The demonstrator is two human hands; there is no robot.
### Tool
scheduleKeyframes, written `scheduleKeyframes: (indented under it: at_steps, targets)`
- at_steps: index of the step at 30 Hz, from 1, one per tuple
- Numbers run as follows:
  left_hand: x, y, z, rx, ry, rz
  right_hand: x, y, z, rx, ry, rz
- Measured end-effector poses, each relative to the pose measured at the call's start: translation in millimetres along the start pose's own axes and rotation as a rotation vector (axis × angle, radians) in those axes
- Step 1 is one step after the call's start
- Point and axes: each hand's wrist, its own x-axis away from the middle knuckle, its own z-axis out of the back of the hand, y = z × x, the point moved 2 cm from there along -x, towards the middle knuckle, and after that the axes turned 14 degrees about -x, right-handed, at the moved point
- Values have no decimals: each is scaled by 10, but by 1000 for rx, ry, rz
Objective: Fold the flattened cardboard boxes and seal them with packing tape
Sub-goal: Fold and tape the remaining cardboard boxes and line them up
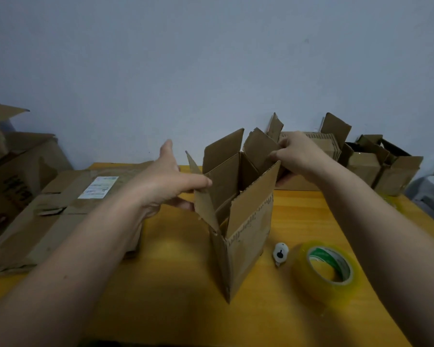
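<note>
Flaps on the box [246, 221] stand up, untaped; left hand [171, 179] flat against one, right hand [298, 154] pinching another; tape roll [328, 269] waits at four o'clock.

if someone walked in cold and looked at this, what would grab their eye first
First, the open cardboard box standing mid-table with its flaps up, the left hand spread against its left flap and the right hand gripping a far flap. Next, the yellowish tape roll lying flat to the box's right, beside a small white cutter.
</note>
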Motion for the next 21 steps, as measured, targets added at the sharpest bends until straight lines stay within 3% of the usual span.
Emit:
scheduleKeyframes:
  at_steps: [2, 4, 9, 16, 19, 21]
  targets:
    - [12, -59, -39, -85, -111, 10, -7, 30, -19, -39, 28, 1]
    - [-61, -129, 4, -92, -93, 26, 2, 45, -20, -65, 46, -1]
    - [-332, -268, 324, -97, 265, 76, 122, 48, 79, -72, 28, -7]
    - [-515, -448, 183, -113, 133, 66, 247, 223, 89, -157, -21, -13]
    - [-515, -477, 133, -119, 140, 27, 234, 259, 91, -120, -28, -20]
    - [-498, -487, 88, -242, 198, -6, 225, 279, 58, -93, -29, -7]
